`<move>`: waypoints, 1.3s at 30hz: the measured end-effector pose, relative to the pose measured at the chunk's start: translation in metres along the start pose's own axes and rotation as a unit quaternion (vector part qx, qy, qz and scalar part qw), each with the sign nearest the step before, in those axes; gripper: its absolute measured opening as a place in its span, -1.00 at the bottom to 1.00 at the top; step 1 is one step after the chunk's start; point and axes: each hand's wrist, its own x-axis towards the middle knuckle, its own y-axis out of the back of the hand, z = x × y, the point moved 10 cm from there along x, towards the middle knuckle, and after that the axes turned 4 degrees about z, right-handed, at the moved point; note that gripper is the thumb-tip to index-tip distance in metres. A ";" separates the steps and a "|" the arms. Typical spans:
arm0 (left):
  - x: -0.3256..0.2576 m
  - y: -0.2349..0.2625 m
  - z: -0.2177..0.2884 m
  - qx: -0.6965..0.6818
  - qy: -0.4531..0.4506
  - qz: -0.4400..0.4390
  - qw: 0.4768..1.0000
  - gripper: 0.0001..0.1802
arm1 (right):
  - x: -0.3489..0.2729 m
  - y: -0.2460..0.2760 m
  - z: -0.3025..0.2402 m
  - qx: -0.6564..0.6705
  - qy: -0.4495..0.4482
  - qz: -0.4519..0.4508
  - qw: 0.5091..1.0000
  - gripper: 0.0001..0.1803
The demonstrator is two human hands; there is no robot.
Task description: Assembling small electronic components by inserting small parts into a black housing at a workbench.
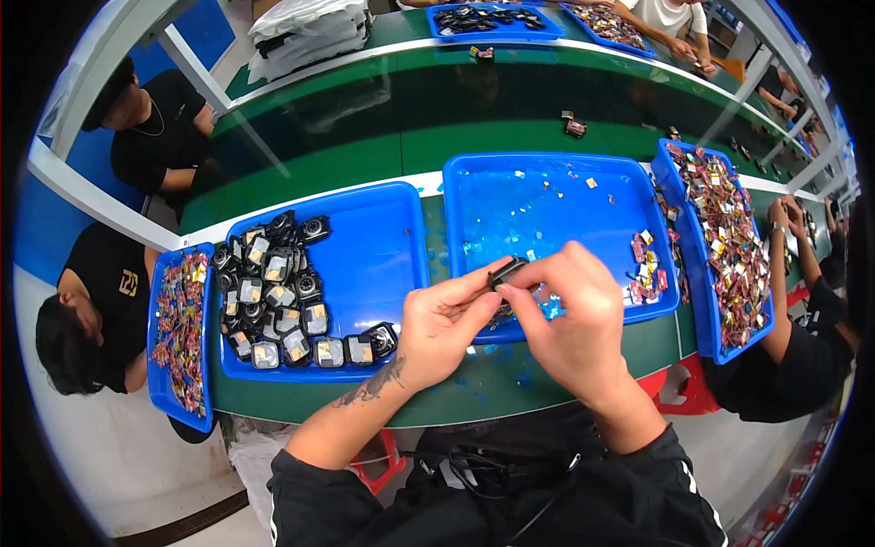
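Between my two hands is a small black watch case (507, 271), held up over the near edge of a blue tray (556, 164). My left hand (445, 326) grips it between thumb and fingers from the left. From the right, the thumb and fingers of my right hand (572, 310) pinch its near side; what the fingertips touch there is partly hidden. Blue film scraps lie in that tray, with a small pile of flat wired parts (645, 271) at its right end. Another blue tray (383, 219), left of my hands, holds several black watch cases (278, 264).
Narrow blue trays of small wired parts stand at far left (153, 365) and right (770, 328). Beyond runs a green conveyor belt (437, 118) carrying a few loose parts (574, 126). People sit at both sides and across. White frame posts (100, 196) rise at the left.
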 end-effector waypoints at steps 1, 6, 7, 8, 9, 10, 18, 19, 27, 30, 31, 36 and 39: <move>0.000 0.001 0.000 0.000 0.001 0.000 1.000 -0.56 | 0.001 0.001 -0.001 0.000 -0.001 0.000 1.000 -0.80; 0.002 0.004 -0.002 -0.003 0.002 -0.003 1.000 -0.56 | -0.003 -0.006 0.025 0.081 -0.123 -0.018 0.989 -0.70; 0.003 0.003 -0.002 0.000 0.000 -0.004 1.000 -0.56 | -0.003 -0.005 0.024 0.082 -0.121 -0.015 0.989 -0.70; 0.001 0.002 -0.001 -0.047 -0.006 0.005 0.999 -0.56 | -0.005 0.005 0.013 0.081 -0.077 0.024 0.993 -0.68; 0.001 0.003 0.000 -0.093 -0.011 0.013 0.995 -0.57 | -0.008 0.014 0.001 0.080 -0.031 0.063 0.994 -0.66; 0.003 0.001 0.001 -0.094 -0.012 0.011 0.995 -0.57 | -0.012 0.014 -0.015 0.079 0.035 0.055 0.995 -0.60; 0.003 0.013 0.016 -0.103 -0.014 0.073 0.992 -0.66 | -0.029 0.001 0.019 0.213 -0.172 0.051 0.960 -0.80; 0.000 0.008 0.037 0.087 -0.110 0.038 0.989 -0.69 | -0.034 -0.007 0.033 0.312 -0.247 0.027 0.917 -0.82; -0.016 -0.019 0.066 0.400 -0.299 0.030 0.866 -0.65 | -0.056 -0.035 0.053 0.512 -0.391 -0.104 0.758 -0.83; -0.017 -0.020 0.064 0.419 -0.318 0.032 0.850 -0.65 | -0.050 -0.028 0.049 0.429 -0.355 -0.107 0.824 -0.83; -0.016 -0.019 0.064 0.420 -0.316 0.032 0.850 -0.65 | -0.045 -0.021 0.047 0.373 -0.325 -0.106 0.862 -0.83; -0.016 -0.023 0.065 0.441 -0.341 0.018 0.830 -0.66 | -0.023 -0.004 0.028 0.198 -0.148 -0.098 0.964 -0.86; -0.012 -0.023 0.058 0.441 -0.310 -0.001 0.842 -0.67 | -0.022 -0.003 0.027 0.153 -0.095 -0.097 0.979 -0.84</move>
